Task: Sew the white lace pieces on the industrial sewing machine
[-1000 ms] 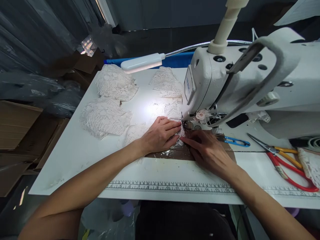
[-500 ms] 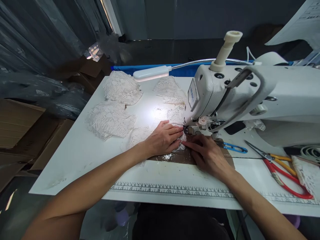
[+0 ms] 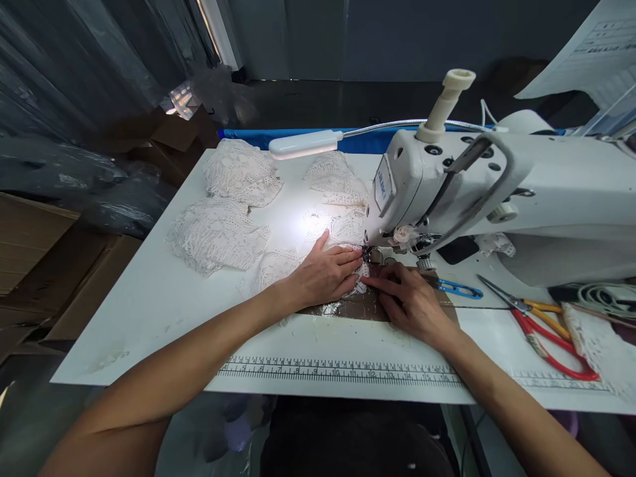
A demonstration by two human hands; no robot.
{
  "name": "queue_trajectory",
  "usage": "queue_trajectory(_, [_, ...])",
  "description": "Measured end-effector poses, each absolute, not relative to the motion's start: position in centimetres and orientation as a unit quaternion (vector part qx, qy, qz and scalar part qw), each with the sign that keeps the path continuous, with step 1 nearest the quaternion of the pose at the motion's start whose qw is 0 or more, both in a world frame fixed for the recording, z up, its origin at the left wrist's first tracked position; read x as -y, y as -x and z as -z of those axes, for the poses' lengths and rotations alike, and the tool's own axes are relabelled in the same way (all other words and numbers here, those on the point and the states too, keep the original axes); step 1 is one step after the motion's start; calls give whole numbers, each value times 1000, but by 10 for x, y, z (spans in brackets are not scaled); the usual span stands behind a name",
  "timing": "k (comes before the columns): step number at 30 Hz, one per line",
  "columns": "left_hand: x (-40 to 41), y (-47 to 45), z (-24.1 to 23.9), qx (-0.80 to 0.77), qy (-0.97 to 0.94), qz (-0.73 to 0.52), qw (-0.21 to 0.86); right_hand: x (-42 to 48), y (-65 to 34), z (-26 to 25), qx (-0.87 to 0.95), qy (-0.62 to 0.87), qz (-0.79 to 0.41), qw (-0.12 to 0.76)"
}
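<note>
A white sewing machine point(image 3: 487, 192) stands on the white table point(image 3: 149, 298). A small white lace piece point(image 3: 358, 273) lies under its needle area. My left hand point(image 3: 322, 275) lies flat on this lace, fingers pointing right toward the needle. My right hand point(image 3: 410, 301) rests on the brown taped patch point(image 3: 348, 306) just right of it, fingertips pressing the lace's edge. Most of the lace piece is hidden under my hands.
Stacks of white lace pieces point(image 3: 216, 232) point(image 3: 241, 173) point(image 3: 338, 177) lie at the back left under a gooseneck lamp point(image 3: 303, 144). Blue thread snips point(image 3: 454, 287), red-handled scissors point(image 3: 551, 334) and more lace point(image 3: 593, 344) lie to the right. A ruler strip point(image 3: 342, 372) runs along the front edge.
Both hands have stayed on the lace at the needle, with my left thumb now spread a little away from the fingers. The view has shifted slightly.
</note>
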State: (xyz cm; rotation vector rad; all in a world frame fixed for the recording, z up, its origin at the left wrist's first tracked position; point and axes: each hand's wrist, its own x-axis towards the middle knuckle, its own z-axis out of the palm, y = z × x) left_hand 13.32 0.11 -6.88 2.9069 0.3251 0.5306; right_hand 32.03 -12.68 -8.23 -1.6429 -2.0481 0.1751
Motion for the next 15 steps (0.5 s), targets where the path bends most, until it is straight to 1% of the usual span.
queue_trajectory(15, [-3, -134, 63, -117, -974, -159, 109, 126, -322, 84, 758, 597, -62, 255])
